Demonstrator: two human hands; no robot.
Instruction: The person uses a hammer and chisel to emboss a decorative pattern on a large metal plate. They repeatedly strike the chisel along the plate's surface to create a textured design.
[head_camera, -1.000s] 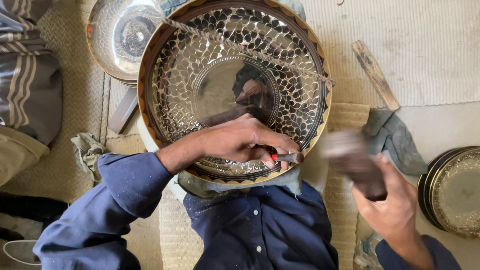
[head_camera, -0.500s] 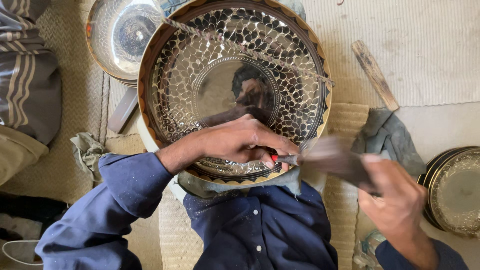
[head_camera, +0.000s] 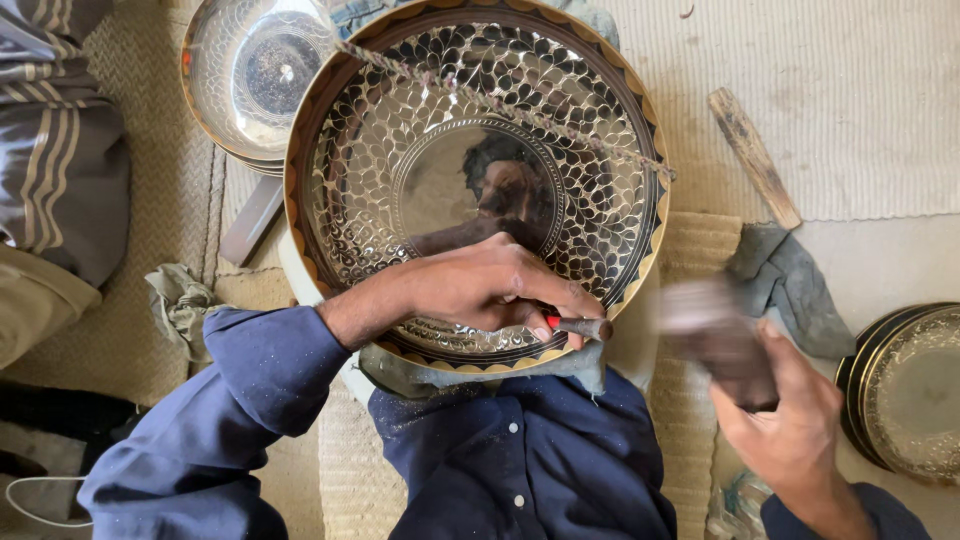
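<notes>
The tray (head_camera: 470, 180) is what I'm working on: a big round metal dish with a chased scale pattern, leaning against my lap, its lower rim resting on a grey cloth (head_camera: 480, 365) over my blue shirt. I judge it stiff and fairly heavy for its size, hard to bend but easy to dent or scratch on the polished face. The surface looks slick, so I'd take it by the raised, banded rim rather than the flat centre. A twisted cord (head_camera: 520, 105) runs slantwise across its upper half and seems to help steady it.

My left hand (head_camera: 480, 290) lies on the lower part of the tray, its grip clenched round a small punch (head_camera: 585, 327) whose tip points at the rim. My right hand (head_camera: 790, 430) is off to the side, well apart from the tray, its grip closed on a hammer (head_camera: 715, 335) that is blurred in this view.

More trays (head_camera: 255, 75) are stacked beyond, another (head_camera: 910, 390) lies at the right, and a wooden stick (head_camera: 755, 155) lies on the floor mat.
</notes>
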